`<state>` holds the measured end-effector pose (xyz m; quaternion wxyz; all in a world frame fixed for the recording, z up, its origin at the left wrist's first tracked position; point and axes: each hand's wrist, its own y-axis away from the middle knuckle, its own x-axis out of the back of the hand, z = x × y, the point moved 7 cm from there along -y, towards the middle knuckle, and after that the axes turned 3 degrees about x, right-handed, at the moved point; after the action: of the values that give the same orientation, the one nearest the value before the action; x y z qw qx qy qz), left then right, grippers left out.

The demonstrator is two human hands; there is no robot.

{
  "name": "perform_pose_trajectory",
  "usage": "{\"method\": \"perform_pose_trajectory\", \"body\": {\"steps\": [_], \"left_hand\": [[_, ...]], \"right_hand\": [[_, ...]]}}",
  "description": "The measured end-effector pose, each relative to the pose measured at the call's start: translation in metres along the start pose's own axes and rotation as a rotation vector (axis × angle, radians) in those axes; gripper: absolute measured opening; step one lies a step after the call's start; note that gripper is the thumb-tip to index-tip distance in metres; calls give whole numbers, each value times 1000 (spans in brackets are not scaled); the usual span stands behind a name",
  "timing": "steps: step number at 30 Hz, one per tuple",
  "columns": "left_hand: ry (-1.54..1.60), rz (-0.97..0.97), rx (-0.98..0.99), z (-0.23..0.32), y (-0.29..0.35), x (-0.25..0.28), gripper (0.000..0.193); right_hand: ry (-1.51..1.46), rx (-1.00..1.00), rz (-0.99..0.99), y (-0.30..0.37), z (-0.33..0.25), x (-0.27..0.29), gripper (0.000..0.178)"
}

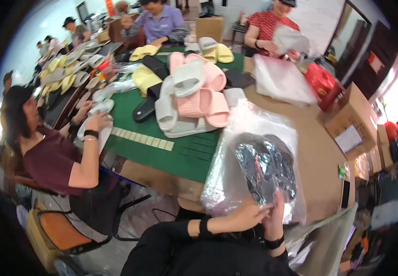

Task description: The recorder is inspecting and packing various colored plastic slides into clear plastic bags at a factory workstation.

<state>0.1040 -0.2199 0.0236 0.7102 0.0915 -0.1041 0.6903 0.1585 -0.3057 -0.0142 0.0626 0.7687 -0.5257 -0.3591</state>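
A pair of black slide slippers (pixel 267 161) sits inside a clear, shiny plastic bag in front of me. My left hand (pixel 250 214) pinches the near end of this bag, its fingers closed. Close beside it, my right hand (pixel 275 214) grips the same end, the thumb up against the plastic. Beneath the bagged pair lies a stack of clear plastic bags (pixel 222 177), which reaches the table's near edge. Left of the stack, a pile of loose slides includes a pink slide (pixel 194 102), a light grey slide (pixel 189 79) and a black slide (pixel 146 109).
A co-worker (pixel 54 152) at the left handles a pale slipper; two more people stand across the green-topped table (pixel 137 154). More plastic bags (pixel 284 83), a red plastic bag (pixel 321 80) and a cardboard box (pixel 353 122) are at the right. A phone (pixel 345 194) lies near the right edge.
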Motion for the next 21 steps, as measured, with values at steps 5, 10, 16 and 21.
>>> {"method": "perform_pose_trajectory", "body": {"steps": [5, 10, 16, 21], "left_hand": [[-290, 78, -221, 8, 13, 40, 27], [-820, 389, 34, -39, 13, 81, 30], [-886, 305, 191, -77, 17, 79, 52], [-867, 349, 158, -77, 18, 81, 52]], "right_hand": [[-72, 263, -75, -18, -30, -11, 47], [-40, 382, -10, -13, -40, 7, 51], [227, 354, 228, -38, -70, 98, 25], [-75, 566, 164, -39, -148, 87, 7]]}}
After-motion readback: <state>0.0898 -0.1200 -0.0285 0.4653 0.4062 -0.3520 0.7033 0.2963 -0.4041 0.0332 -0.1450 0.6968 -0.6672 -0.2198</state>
